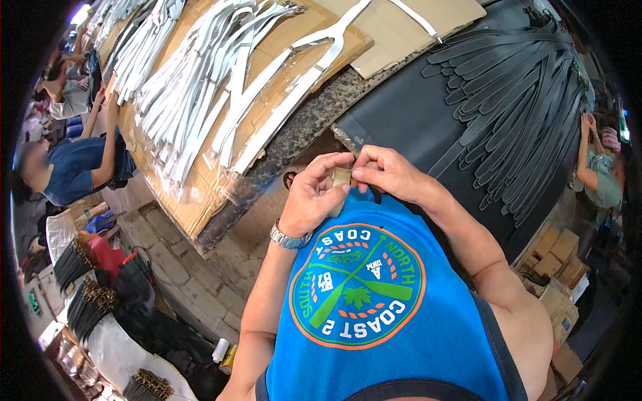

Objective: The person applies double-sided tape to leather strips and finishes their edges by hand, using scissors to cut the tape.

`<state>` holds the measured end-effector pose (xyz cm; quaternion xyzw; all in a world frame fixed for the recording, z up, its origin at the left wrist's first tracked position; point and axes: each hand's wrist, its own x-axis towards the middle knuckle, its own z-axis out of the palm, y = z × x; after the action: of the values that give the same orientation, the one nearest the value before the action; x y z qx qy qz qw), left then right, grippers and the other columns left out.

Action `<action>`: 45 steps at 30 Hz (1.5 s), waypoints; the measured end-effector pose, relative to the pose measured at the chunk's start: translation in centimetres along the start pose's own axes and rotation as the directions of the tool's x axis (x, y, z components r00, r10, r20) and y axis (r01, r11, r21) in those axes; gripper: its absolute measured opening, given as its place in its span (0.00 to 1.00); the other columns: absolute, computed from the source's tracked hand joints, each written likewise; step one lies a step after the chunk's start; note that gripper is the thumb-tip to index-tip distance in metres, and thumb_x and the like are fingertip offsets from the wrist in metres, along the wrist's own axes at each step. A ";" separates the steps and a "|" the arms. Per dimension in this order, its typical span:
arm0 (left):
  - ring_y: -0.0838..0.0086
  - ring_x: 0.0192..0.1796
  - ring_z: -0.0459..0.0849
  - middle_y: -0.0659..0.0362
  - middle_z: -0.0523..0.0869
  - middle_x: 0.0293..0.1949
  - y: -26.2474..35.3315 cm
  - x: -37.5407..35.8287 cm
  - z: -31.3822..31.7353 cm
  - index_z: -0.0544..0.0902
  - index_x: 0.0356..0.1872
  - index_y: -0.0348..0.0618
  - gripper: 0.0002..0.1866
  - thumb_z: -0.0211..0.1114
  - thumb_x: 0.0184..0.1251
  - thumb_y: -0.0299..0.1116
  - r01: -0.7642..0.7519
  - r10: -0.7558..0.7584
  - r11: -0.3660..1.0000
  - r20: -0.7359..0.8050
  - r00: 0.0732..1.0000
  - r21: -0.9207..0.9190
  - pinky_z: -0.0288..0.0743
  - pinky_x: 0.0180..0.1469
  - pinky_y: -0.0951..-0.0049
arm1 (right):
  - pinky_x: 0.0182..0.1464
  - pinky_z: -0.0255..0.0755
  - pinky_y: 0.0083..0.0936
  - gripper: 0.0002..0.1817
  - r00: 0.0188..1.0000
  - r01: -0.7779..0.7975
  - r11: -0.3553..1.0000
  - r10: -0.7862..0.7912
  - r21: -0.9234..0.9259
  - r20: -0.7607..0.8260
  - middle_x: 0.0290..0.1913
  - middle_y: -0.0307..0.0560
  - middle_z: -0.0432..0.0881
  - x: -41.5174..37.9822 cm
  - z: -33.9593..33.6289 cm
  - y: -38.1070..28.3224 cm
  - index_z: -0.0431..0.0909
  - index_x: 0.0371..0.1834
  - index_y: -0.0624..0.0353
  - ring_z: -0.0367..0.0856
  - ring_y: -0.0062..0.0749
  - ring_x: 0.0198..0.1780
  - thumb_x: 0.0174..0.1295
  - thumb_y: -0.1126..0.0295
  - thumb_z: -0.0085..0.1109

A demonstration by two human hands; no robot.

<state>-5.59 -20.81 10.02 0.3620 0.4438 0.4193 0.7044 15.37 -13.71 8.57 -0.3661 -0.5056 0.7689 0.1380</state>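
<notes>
My left hand [311,194], with a metal watch [290,236] on the wrist, is closed around a small, shiny, tan-gold piece [342,177] in front of my chest. From the other side, the fingertips of my right hand [388,170] pinch at the edge of this same piece. Its exact kind is hard to make out, as the fingers cover much of it. Both hands are just above the front of my blue shirt [361,287], close to the table edge.
White elastic straps [200,80] lie on a cardboard-covered table ahead to the left. Black leather-like straps [508,100] fan out on a dark table [394,100] to the right. Other people are at both sides. Bundles of black straps with brassy ends [93,301] lie lower left; boxes [558,247] stand at right.
</notes>
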 end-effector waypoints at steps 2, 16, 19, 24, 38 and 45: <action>0.78 0.54 0.83 0.56 0.80 0.63 0.8 0.1 0.6 0.72 0.70 0.37 0.29 0.64 0.66 0.19 -0.026 0.026 0.999 -0.008 1.000 -0.031 0.79 0.53 0.78 | 0.30 0.65 0.14 0.10 0.998 -0.004 1.000 0.005 0.024 -0.063 0.35 0.39 0.84 -0.9 -0.5 0.1 0.77 0.46 0.57 0.75 0.12 0.30 0.74 0.62 0.59; 0.85 0.38 0.80 0.50 0.78 0.61 1.4 0.4 1.2 0.47 0.83 0.46 0.50 0.58 0.59 0.11 -0.021 0.023 0.996 -0.032 0.999 0.083 0.72 0.33 0.85 | 0.41 0.77 0.30 0.12 0.973 0.119 0.976 -0.152 -0.183 -0.173 0.34 0.48 0.87 1.7 -0.6 -0.6 0.84 0.40 0.63 0.84 0.27 0.37 0.64 0.64 0.65; 0.86 0.37 0.80 0.50 0.79 0.60 1.0 0.4 1.0 0.47 0.83 0.46 0.51 0.58 0.58 0.11 -0.021 0.027 0.991 -0.039 0.999 0.134 0.72 0.33 0.86 | 0.41 0.78 0.31 0.11 0.973 0.095 0.962 -0.144 -0.257 -0.181 0.34 0.50 0.87 2.0 -0.4 -0.8 0.83 0.39 0.63 0.85 0.31 0.36 0.63 0.65 0.64; 0.85 0.35 0.79 0.48 0.79 0.60 1.2 0.2 0.7 0.44 0.83 0.50 0.53 0.58 0.58 0.11 0.027 -0.018 0.995 -0.100 0.995 0.094 0.73 0.32 0.84 | 0.28 0.78 0.22 0.04 0.973 0.135 0.949 -0.181 -0.284 -0.144 0.32 0.40 0.82 2.7 -0.2 -1.1 0.77 0.38 0.65 0.86 0.23 0.30 0.70 0.75 0.59; 0.83 0.38 0.80 0.51 0.78 0.59 0.0 -1.5 -0.8 0.49 0.83 0.47 0.48 0.61 0.62 0.17 0.057 -0.022 0.987 -0.228 0.973 0.149 0.77 0.40 0.80 | 0.44 0.75 0.31 0.15 0.658 0.131 0.901 -0.391 -0.413 -0.644 0.36 0.47 0.86 17.3 -19.9 -0.5 0.84 0.39 0.63 0.81 0.31 0.38 0.58 0.62 0.69; 0.86 0.32 0.76 0.51 0.78 0.59 -0.5 -2.2 -0.8 0.48 0.83 0.49 0.49 0.60 0.61 0.16 0.038 -0.009 0.993 -0.246 0.969 0.110 0.76 0.36 0.82 | 0.41 0.70 0.25 0.11 0.781 -0.071 0.907 -0.209 -0.416 -0.589 0.32 0.39 0.82 18.2 -22.2 -0.5 0.84 0.37 0.60 0.76 0.24 0.37 0.57 0.66 0.71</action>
<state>-6.76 -22.87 9.99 0.3417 0.5549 0.4265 0.6272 18.28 12.10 -3.59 -0.5998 -0.5968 0.4736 0.2444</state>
